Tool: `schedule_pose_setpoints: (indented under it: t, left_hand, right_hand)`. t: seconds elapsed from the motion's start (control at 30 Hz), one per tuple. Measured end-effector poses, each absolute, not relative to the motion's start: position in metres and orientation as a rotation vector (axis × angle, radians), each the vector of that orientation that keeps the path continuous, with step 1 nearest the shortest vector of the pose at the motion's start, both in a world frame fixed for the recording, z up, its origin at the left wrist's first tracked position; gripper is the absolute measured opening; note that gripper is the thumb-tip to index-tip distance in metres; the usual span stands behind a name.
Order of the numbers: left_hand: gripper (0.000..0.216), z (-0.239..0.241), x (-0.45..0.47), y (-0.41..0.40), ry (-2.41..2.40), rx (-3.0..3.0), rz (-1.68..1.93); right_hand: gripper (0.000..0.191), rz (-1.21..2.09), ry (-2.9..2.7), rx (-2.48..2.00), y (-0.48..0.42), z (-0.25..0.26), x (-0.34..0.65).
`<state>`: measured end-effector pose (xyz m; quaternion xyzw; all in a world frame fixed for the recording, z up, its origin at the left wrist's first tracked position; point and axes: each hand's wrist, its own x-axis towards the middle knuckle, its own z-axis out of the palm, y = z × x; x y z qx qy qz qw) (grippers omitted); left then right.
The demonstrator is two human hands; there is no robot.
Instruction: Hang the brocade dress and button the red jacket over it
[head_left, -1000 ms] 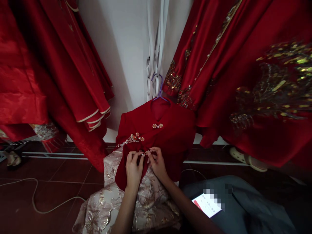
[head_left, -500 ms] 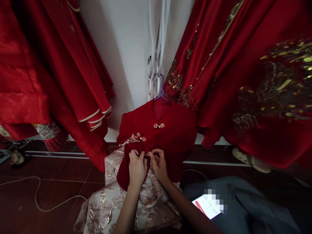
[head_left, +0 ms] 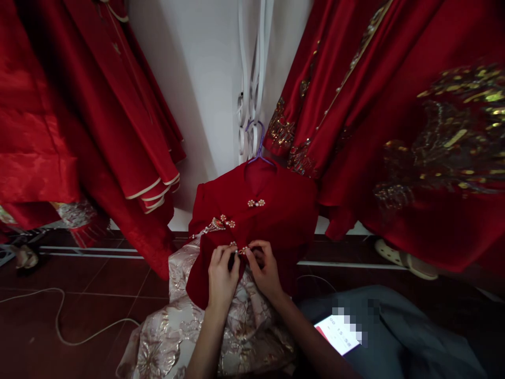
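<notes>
Head view: left hand (head_left: 221, 276) and right hand (head_left: 265, 268) pinch the pearl clasp (head_left: 239, 249) on the red jacket (head_left: 256, 210), fingertips nearly touching. Since half a second ago the right hand has slid slightly right and lower. The jacket hangs upright on a purple hanger (head_left: 257, 142), collar up, over a floral skirt (head_left: 177, 326).

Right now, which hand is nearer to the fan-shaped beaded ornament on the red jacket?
Left. The left hand sits just below the ornament, pinching the jacket edge. The right hand is lower and further right, at the lowest clasp.
</notes>
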<state>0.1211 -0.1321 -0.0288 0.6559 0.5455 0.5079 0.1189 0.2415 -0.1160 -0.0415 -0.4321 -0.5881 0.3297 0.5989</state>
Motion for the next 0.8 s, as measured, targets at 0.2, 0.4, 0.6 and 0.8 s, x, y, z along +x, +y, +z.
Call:
schedule_pose_setpoints:
  t: [0.2, 0.4, 0.6, 0.8]
  left_hand:
    - [0.021, -0.036, 0.121, -0.126, 1.388, 1.528, 1.509]
    - [0.024, -0.043, 0.116, -0.12, 1.277, 1.386, 1.527]
    - [0.021, -0.044, 0.115, -0.12, 1.332, 1.446, 1.505]
    - [0.016, -0.041, 0.114, -0.111, 1.285, 1.558, 1.407]
  right_hand:
    - [0.014, 0.653, -1.516, -1.093, -0.112, -0.047, 0.24]
    - [0.011, 0.527, -1.569, -1.101, -0.109, -0.05, 0.234]
    - [0.01, 0.505, -1.529, -1.096, -0.111, -0.054, 0.233]
    - [0.01, 0.534, -1.483, -1.106, -0.104, -0.052, 0.237]
